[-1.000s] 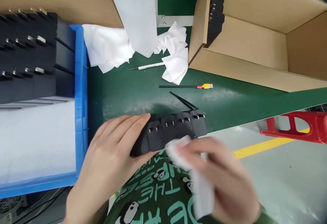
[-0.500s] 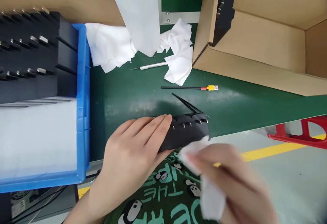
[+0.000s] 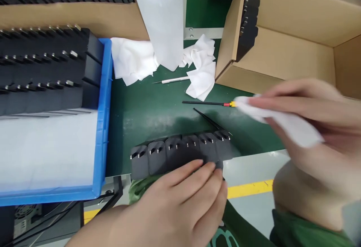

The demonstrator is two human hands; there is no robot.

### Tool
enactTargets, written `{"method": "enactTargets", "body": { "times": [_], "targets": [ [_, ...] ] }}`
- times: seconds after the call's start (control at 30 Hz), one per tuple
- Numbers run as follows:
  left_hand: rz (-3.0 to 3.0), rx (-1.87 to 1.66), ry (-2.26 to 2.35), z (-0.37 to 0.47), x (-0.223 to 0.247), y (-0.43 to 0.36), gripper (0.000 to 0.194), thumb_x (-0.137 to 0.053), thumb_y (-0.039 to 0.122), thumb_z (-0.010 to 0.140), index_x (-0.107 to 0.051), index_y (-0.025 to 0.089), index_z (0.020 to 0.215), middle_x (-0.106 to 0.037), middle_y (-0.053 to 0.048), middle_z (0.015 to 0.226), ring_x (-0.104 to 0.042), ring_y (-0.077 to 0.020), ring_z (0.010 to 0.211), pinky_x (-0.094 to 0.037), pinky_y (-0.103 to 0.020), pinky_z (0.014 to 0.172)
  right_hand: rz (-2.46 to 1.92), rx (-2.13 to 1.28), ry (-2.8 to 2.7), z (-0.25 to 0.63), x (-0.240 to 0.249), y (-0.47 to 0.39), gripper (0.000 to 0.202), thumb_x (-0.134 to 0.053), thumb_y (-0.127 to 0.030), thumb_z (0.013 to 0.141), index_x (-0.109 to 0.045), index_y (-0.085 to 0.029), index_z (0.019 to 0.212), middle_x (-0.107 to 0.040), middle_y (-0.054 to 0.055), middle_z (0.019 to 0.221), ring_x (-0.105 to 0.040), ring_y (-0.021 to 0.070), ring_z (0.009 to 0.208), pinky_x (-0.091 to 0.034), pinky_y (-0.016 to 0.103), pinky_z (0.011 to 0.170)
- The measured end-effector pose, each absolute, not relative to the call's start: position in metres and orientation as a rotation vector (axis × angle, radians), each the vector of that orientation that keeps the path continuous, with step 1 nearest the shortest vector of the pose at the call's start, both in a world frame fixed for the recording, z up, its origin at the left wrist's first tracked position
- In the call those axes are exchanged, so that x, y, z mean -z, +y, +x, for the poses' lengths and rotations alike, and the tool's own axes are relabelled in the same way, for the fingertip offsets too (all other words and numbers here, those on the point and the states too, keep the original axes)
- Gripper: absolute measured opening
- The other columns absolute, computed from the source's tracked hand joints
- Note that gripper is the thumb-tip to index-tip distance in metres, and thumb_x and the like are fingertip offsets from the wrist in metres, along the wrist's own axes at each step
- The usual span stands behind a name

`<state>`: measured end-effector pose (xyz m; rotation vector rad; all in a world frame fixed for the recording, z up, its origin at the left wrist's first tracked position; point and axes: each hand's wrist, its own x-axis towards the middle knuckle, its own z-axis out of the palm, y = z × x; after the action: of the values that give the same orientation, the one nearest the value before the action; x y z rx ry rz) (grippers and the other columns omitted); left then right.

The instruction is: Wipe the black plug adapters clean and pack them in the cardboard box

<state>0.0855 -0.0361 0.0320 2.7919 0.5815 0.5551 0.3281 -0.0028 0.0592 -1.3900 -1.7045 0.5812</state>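
A row of several black plug adapters (image 3: 158,158), metal prongs facing up, stands along the front edge of the green table. My left hand (image 3: 180,205) lies against the near side of the row's right part, fingers stretched out and close together; its thumb is hidden. In my right hand (image 3: 324,111), raised to the right above the table and slightly blurred, a white wiping cloth (image 3: 299,128) is pinched. The cloth covers the end of a black cable with a yellow connector (image 3: 232,104). Black tweezers (image 3: 207,117) lie just behind the adapters.
At left is a blue bin (image 3: 103,126) with rows of black adapters. White cloths (image 3: 134,59), a white bottle (image 3: 163,21) and a thin white-handled pointed tool (image 3: 175,79) are at the back. An open cardboard box (image 3: 293,59) with several adapters stands at right.
My right hand has moved away from the adapters, up and to the right, with the cloth. My left hand has shifted right and nearer, and more of the adapter row shows.
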Motion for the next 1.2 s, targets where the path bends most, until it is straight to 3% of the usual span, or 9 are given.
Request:
{"method": "enactTargets", "body": {
  "times": [0.1, 0.17, 0.27, 0.37, 0.5, 0.7, 0.9, 1.07, 1.2],
  "targets": [
    [2.877, -0.488, 0.453, 0.099, -0.017, -0.029, 0.037, -0.042, 0.019, 0.102, -0.062, 0.012, 0.132, -0.062, -0.004, 0.141, -0.055, -0.0247, 0.133, -0.043, -0.038, 0.114, -1.107, -1.063, -2.08, 0.305, -0.056, 0.039, 0.056, -0.048, 0.008, 0.077, -0.078, -0.031, 0.106, -0.066, 0.0, 0.103, -0.063, 0.0134, 0.09, -0.048, 0.026, 0.068],
    [2.878, -0.47, 0.516, 0.103, -0.011, -0.023, 0.04, -0.038, 0.012, 0.101, -0.061, 0.011, 0.134, -0.061, -0.004, 0.141, -0.057, -0.0228, 0.131, -0.049, -0.035, 0.109, -0.899, -1.255, -2.319, 0.289, -0.05, 0.06, 0.049, -0.046, 0.011, 0.075, -0.078, -0.022, 0.092, -0.065, 0.0, 0.097, -0.061, 0.0095, 0.08, -0.045, 0.023, 0.064],
    [2.83, -0.453, 0.596, 0.103, -0.008, -0.019, 0.041, -0.036, 0.006, 0.1, -0.061, 0.01, 0.133, -0.065, -0.004, 0.137, -0.063, -0.0194, 0.124, -0.054, -0.032, 0.102, -0.703, -1.409, -2.579, 0.276, -0.039, 0.074, 0.033, -0.053, 0.008, 0.082, -0.074, -0.017, 0.079, -0.062, -0.001, 0.087, -0.054, 0.0068, 0.069, -0.04, 0.022, 0.059],
    [2.763, -0.488, 0.632, 0.103, -0.007, -0.022, 0.039, -0.038, 0.008, 0.101, -0.062, 0.009, 0.132, -0.064, -0.005, 0.137, -0.063, -0.0184, 0.123, -0.051, -0.032, 0.108, -0.651, -1.422, -2.623, 0.283, -0.032, 0.077, 0.025, -0.057, -0.003, 0.091, -0.075, -0.018, 0.084, -0.062, -0.001, 0.083, -0.053, 0.0077, 0.069, -0.04, 0.023, 0.059],
    [2.696, -0.543, 0.672, 0.103, -0.003, -0.026, 0.037, -0.042, 0.012, 0.101, -0.061, 0.009, 0.133, -0.064, -0.005, 0.137, -0.06, -0.0179, 0.128, -0.045, -0.032, 0.115, -0.652, -1.43, -2.614, 0.31, -0.035, 0.078, 0.028, -0.05, -0.015, 0.1, -0.076, -0.021, 0.092, -0.065, 0.001, 0.086, -0.058, 0.0086, 0.071, -0.043, 0.023, 0.06],
    [2.705, -0.54, 0.661, 0.102, -0.002, -0.026, 0.038, -0.042, 0.012, 0.101, -0.06, 0.009, 0.134, -0.064, -0.005, 0.137, -0.058, -0.018, 0.13, -0.043, -0.032, 0.116, -0.584, -1.303, -2.563, 0.311, -0.038, 0.082, 0.038, -0.043, -0.007, 0.098, -0.075, -0.025, 0.107, -0.066, 0.002, 0.093, -0.061, 0.0091, 0.075, -0.046, 0.021, 0.062],
    [2.675, -0.592, 0.691, 0.105, -0.001, -0.028, 0.036, -0.046, 0.009, 0.098, -0.063, 0.007, 0.13, -0.07, -0.006, 0.13, -0.065, -0.0183, 0.121, -0.044, -0.033, 0.116, -0.576, -1.367, -2.588, 0.309, -0.027, 0.076, 0.031, -0.047, -0.022, 0.103, -0.075, -0.021, 0.09, -0.067, 0.004, 0.094, -0.062, 0.0101, 0.078, -0.047, 0.022, 0.063],
    [2.686, -0.591, 0.679, 0.104, -0.002, -0.025, 0.036, -0.043, 0.012, 0.101, -0.064, 0.009, 0.129, -0.066, -0.004, 0.135, -0.06, -0.0178, 0.128, -0.044, -0.031, 0.116, -0.638, -1.294, -2.582, 0.308, -0.041, 0.086, 0.042, -0.039, -0.009, 0.097, -0.075, -0.029, 0.102, -0.067, 0.001, 0.093, -0.062, 0.0093, 0.075, -0.047, 0.022, 0.06],
    [2.728, -0.53, 0.618, 0.101, -0.004, -0.024, 0.037, -0.046, 0.011, 0.099, -0.059, 0.006, 0.134, -0.061, -0.006, 0.14, -0.057, -0.0208, 0.132, -0.05, -0.032, 0.111, -0.508, -1.308, -2.517, 0.27, -0.034, 0.09, 0.036, -0.042, -0.009, 0.099, -0.075, -0.022, 0.104, -0.065, 0.002, 0.096, -0.059, 0.0087, 0.078, -0.045, 0.022, 0.064]
  ]
}}
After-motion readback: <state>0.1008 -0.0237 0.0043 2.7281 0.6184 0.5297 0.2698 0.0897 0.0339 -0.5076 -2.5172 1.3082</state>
